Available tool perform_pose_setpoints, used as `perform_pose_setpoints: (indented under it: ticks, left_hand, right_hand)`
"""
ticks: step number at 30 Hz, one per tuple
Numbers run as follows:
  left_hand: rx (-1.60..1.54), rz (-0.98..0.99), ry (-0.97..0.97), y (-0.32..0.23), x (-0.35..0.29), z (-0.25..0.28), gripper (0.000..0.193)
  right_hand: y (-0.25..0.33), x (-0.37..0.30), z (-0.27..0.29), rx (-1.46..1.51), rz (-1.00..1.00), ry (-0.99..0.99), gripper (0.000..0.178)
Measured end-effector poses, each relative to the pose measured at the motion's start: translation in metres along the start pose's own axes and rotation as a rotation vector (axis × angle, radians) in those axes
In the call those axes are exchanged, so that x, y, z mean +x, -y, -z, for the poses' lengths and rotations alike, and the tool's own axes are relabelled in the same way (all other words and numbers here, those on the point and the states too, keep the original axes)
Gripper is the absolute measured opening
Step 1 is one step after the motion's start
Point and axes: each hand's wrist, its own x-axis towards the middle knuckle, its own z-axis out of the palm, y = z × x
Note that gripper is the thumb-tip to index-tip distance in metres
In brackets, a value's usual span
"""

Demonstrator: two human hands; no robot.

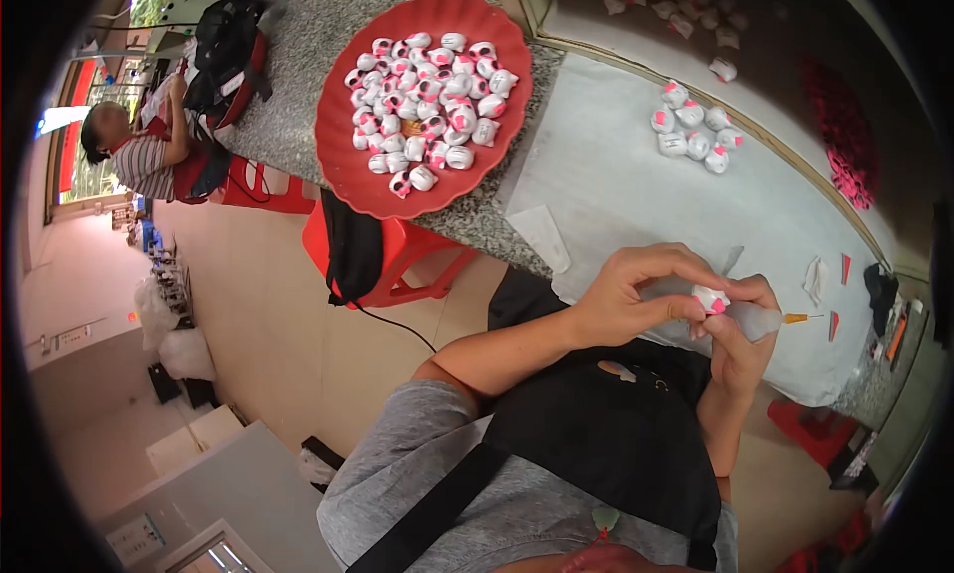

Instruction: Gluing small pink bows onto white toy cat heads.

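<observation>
Between the fingertips of both hands sits a small white figurine head with pink patches [711, 300]. My left hand [631, 300] pinches it with thumb and forefinger from the left. My right hand [740, 349] meets it from the right with its fingertips and is closed around a translucent dispenser with an orange needle tip [763, 323], which points right. Fingers hide part of the figurine head. Both hands are over the near edge of a white paper sheet [606, 156]. Farther off on that sheet lies a cluster of similar figurine heads [696, 128].
A red scalloped plate [343, 165] full of figurine heads stands left on the granite counter [298, 76]. Past the wooden edge lie more heads and a pile of pink pieces [845, 146]. An orange-handled tool [897, 336] lies far right. Red stools [397, 265] and another person [139, 156] are left.
</observation>
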Motion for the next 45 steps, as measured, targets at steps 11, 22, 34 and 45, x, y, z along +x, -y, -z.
perform_pose_setpoints:
  ticks: [11,22,34,45]
  left_hand:
    - [1.013,-0.555,-0.816,-0.074,-0.021,0.071,0.034]
    - [1.564,-0.013,-0.279,-0.029,0.082,0.052,0.017]
    - [1.659,-0.178,-0.140,-0.020,0.080,0.054,0.018]
    - [0.174,0.316,-0.315,-0.006,0.044,0.004,0.013]
  right_hand:
    - [-0.001,0.026,-0.026,-0.177,-0.096,0.034,0.047]
    - [0.007,-0.006,0.029,-0.227,0.067,-0.047,0.031]
    - [0.021,-0.010,0.052,-0.177,0.136,-0.074,0.041]
    - [0.022,-0.010,0.049,0.006,0.327,-0.310,0.033]
